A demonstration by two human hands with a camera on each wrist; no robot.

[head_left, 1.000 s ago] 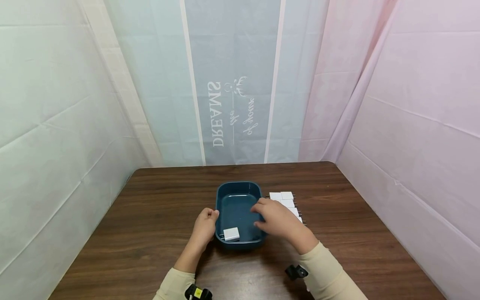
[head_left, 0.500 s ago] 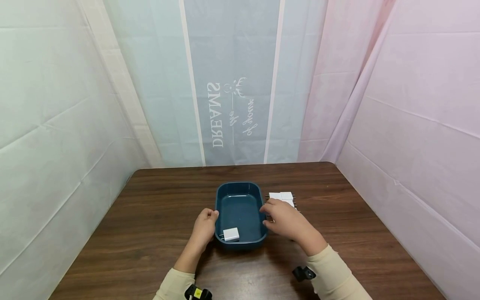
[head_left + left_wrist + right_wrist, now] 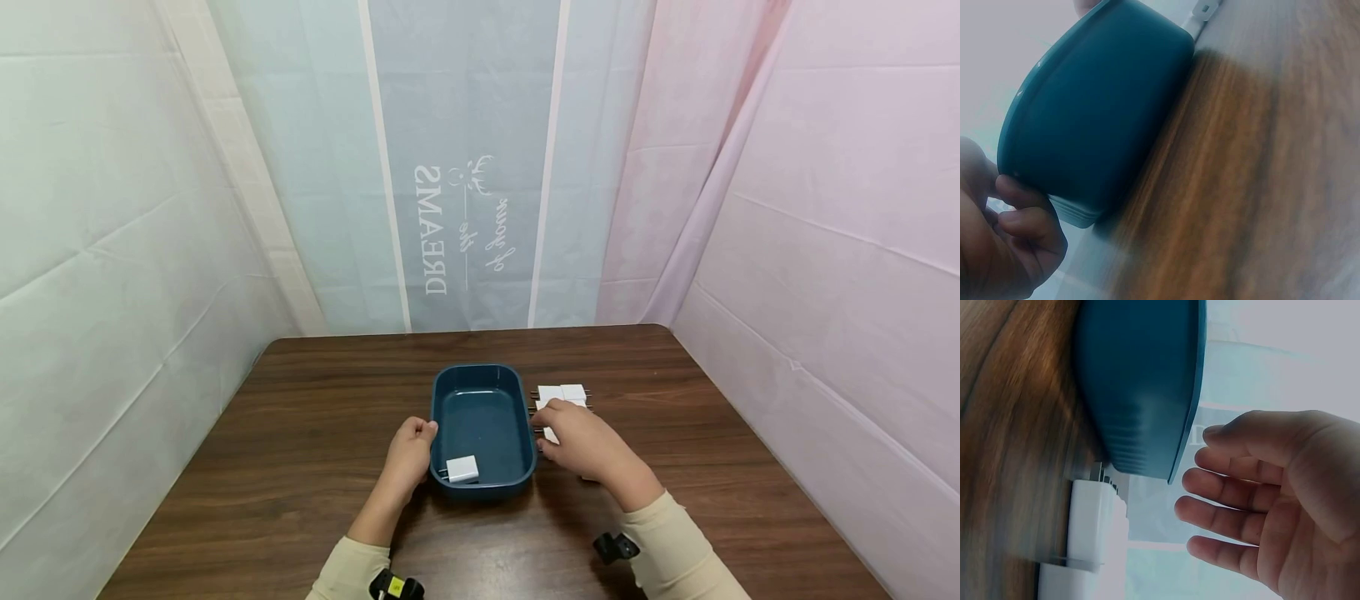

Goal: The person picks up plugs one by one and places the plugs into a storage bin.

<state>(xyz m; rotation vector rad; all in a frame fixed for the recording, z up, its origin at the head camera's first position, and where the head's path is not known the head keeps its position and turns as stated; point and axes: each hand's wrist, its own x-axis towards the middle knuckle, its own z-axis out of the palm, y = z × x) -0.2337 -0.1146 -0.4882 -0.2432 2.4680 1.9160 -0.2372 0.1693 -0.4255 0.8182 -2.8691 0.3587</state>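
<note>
A dark teal plastic bin (image 3: 483, 429) stands on the table, with one white charger plug (image 3: 462, 469) lying in its near left corner. My left hand (image 3: 408, 450) grips the bin's left rim between thumb and curled fingers; the left wrist view shows this hand (image 3: 1013, 231) at the rim too. Beyond the bin's right side, my right hand (image 3: 588, 442) hovers over a group of white charger plugs (image 3: 573, 392) and partly hides them. From the right wrist, its fingers look loosely spread and hold nothing, above the plugs (image 3: 1088, 519).
The brown wooden table (image 3: 337, 392) has a straight back edge against a hanging printed cloth (image 3: 468, 308). Pale cloth walls (image 3: 825, 292) close in both sides. The plugs' metal prongs stick out to left and right.
My right hand has moved from above the bin's right rim, right and slightly down, to over the plugs. My left hand, the bin and the plug in it have stayed put.
</note>
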